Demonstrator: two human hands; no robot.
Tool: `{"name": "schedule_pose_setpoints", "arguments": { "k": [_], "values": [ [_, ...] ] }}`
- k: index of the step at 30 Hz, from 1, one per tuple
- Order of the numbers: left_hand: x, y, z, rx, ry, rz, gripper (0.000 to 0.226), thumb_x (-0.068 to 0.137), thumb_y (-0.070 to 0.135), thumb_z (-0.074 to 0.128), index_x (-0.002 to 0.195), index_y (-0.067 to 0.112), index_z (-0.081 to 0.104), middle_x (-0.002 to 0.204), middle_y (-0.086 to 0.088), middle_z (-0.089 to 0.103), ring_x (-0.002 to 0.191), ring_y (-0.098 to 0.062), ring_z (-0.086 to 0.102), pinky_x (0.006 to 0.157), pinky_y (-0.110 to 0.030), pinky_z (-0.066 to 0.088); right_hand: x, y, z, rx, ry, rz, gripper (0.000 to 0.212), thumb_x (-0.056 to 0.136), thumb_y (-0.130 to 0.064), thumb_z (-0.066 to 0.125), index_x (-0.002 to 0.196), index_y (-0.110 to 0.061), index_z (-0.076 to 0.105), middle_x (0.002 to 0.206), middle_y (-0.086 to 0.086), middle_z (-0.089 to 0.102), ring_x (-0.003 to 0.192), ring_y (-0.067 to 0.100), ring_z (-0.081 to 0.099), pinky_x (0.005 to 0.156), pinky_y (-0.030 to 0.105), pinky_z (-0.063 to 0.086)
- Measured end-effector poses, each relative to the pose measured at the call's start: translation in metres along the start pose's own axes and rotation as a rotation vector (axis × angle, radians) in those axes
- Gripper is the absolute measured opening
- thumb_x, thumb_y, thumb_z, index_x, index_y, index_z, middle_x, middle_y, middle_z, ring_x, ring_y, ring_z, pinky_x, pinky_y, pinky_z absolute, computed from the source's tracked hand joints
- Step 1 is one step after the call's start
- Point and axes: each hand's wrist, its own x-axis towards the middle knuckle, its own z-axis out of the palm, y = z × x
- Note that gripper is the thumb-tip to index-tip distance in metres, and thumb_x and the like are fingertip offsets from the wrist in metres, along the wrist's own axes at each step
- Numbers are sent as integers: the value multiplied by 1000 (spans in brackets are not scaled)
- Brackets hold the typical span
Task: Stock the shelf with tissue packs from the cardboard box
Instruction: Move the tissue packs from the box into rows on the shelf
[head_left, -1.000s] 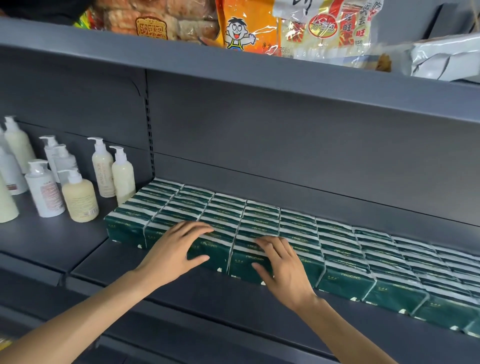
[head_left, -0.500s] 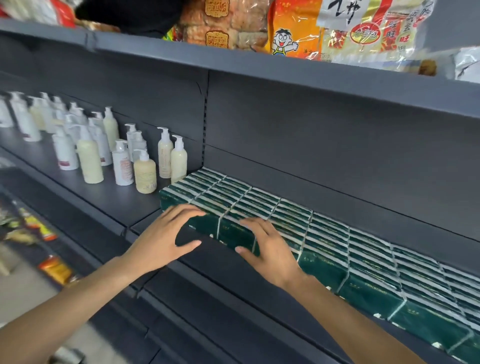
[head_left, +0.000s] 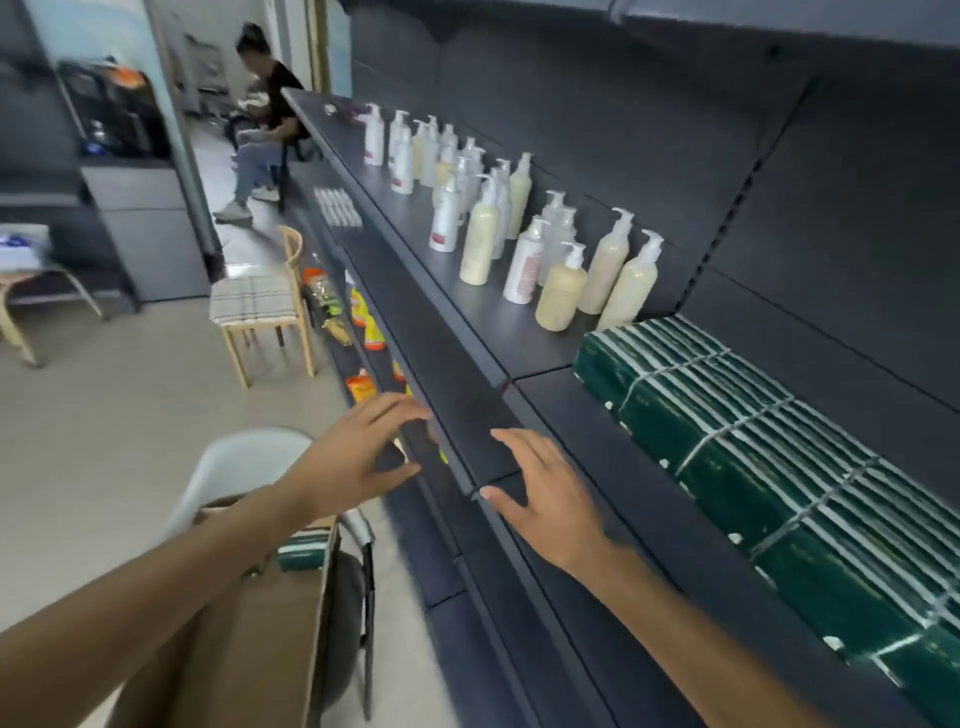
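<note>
Dark green tissue packs (head_left: 769, 467) lie in tight rows along the right part of the dark grey shelf (head_left: 582, 457). My left hand (head_left: 353, 457) hovers in front of the shelf's edge with fingers spread, holding nothing. My right hand (head_left: 550, 493) is over the shelf's front lip, fingers straight, also empty and clear of the packs. Below my left forearm stands the cardboard box (head_left: 260, 613) on a white chair (head_left: 234, 467); one green tissue pack (head_left: 304, 551) shows inside it.
Several pump bottles (head_left: 524, 234) stand on the shelf left of the packs. Snack bags (head_left: 358, 312) sit on lower shelves. A wooden chair (head_left: 260, 306) stands on the floor beside the shelving. A person (head_left: 265, 124) sits far down the aisle.
Both hands have come off the tissue packs and drawn back to the shelf's front edge. My view has swung left and down, bringing the box, chairs and floor into sight.
</note>
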Motion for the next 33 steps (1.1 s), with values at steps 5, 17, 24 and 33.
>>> {"name": "schedule_pose_setpoints", "arguments": {
  "k": [5,17,24,33],
  "values": [
    [-85,-78,-19,53,4,-218,53,88,42,63,137,23,52,137,0,51,125,-20,50,106,-31,39,39,-36,96,57,-127,-59,59,94,-37,64,146,-21,41,143,-5,46,131,13,39,108,28,36],
    [-251,-284,36,66,-285,-545,54,93,44,46,140,19,48,143,-8,48,124,-27,53,101,-42,50,81,-81,383,119,-383,-49,52,94,-32,64,140,-15,48,137,2,53,127,20,45,103,35,42],
    [-296,-409,132,96,-508,-587,56,96,23,61,147,19,39,148,-4,40,127,-25,49,102,-37,44,116,-55,554,123,-439,88,49,94,-30,64,138,-16,47,136,1,52,128,19,46,105,37,44],
    [-320,-496,266,181,-675,-669,70,91,15,65,152,10,32,149,-14,40,135,-31,42,111,-44,41,132,-11,698,-103,-483,167,50,89,-15,70,135,-8,51,132,10,55,127,26,49,107,36,42]
  ]
}}
